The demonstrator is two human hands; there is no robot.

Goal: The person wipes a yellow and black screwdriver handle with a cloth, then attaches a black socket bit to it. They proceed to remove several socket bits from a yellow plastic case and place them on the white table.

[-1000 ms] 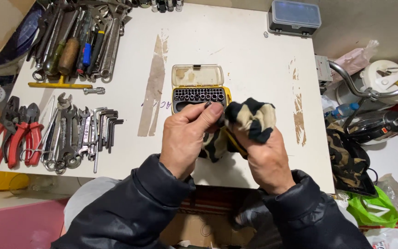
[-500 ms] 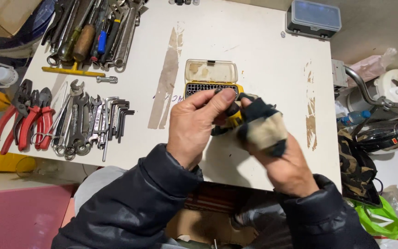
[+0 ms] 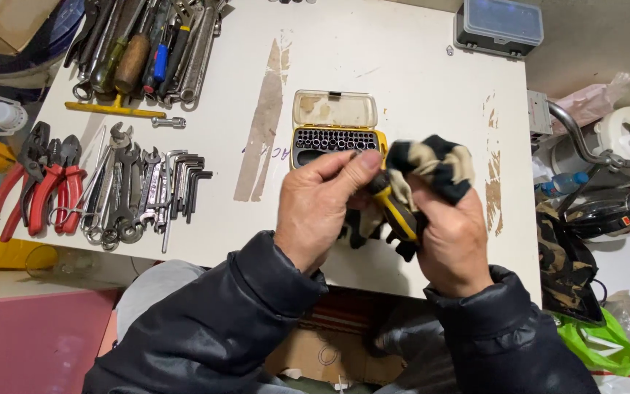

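We hold a screwdriver (image 3: 395, 211) in a rag (image 3: 432, 164) above the surface (image 3: 417, 80).

Its yellow-and-black handle runs diagonally, upper end toward our left hand (image 3: 322, 208), whose grip pinches that end; our right hand (image 3: 450, 233) is clenched around rag and handle. Just behind lies an open yellow bit case (image 3: 337, 138), its rows full of bits, clear lid back. Wrenches (image 3: 129, 190) and pliers (image 3: 45, 182) lie well left.

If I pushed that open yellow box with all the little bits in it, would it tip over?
Probably not. The yellow bit case lies flat and low on the white table, so it would likely slide. Its clear lid lies open behind it and may flap. The small bits, standing in rows, could rattle loose if shoved hard.
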